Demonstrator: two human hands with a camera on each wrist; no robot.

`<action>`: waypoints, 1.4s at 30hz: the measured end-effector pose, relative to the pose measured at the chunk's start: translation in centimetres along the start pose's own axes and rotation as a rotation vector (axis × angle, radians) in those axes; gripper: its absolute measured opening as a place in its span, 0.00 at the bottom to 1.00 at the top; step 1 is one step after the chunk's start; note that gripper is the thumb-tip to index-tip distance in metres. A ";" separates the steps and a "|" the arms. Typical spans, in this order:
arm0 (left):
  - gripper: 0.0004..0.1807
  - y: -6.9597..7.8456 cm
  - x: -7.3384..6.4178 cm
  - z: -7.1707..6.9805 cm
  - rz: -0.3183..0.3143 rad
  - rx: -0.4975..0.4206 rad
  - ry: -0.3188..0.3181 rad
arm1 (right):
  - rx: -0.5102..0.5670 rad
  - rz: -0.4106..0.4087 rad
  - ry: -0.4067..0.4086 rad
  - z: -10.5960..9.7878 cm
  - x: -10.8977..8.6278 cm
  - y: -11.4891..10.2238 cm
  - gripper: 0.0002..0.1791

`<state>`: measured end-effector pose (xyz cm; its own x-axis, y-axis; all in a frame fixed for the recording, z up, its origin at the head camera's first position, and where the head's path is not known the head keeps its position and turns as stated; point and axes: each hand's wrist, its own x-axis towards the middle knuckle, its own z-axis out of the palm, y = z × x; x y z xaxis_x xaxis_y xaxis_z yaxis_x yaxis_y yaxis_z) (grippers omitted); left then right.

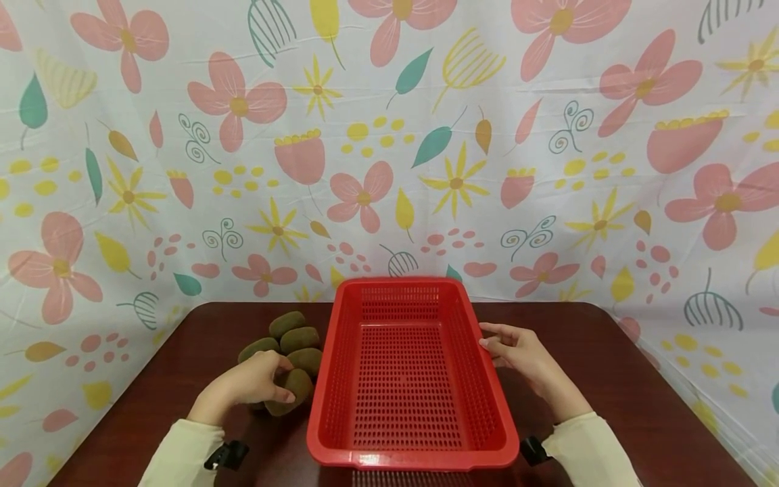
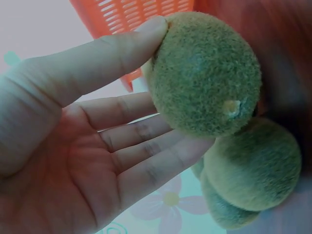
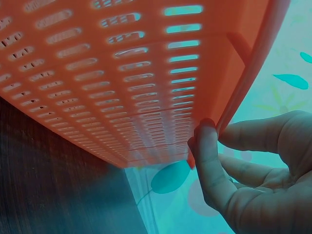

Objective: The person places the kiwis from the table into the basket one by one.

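At the left of the head view, my left hand (image 1: 252,380) holds a brown fuzzy kiwi (image 1: 296,391) between thumb and fingers. The left wrist view shows the thumb on one side of this kiwi (image 2: 204,73) and the fingers reaching behind it. More kiwis (image 1: 303,339) lie grouped just beyond that hand, partly hidden by it. In the middle stands a red plastic basket (image 1: 414,460) with slotted walls and a bare floor. My right hand (image 1: 523,352) pinches its right rim, with thumb and fingers at the edge in the right wrist view.
The dark brown table (image 1: 566,325) carries the basket and the kiwis. Behind it hangs a white cloth (image 1: 377,88) printed with flowers and leaves. The basket's left wall stands right beside the kiwi group.
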<state>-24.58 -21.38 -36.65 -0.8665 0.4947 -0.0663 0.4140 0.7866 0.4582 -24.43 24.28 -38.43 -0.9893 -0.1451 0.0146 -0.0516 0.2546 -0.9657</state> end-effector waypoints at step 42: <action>0.25 5.6 2.2 -7.1 0.100 0.018 0.027 | -0.007 0.015 0.018 0.1 0.0 -0.1 0.31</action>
<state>-26.19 -18.53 -27.92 -0.8279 0.5608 0.0031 0.5034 0.7407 0.4449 -24.41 24.20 -38.32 -0.9922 -0.1244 0.0048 -0.0376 0.2629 -0.9641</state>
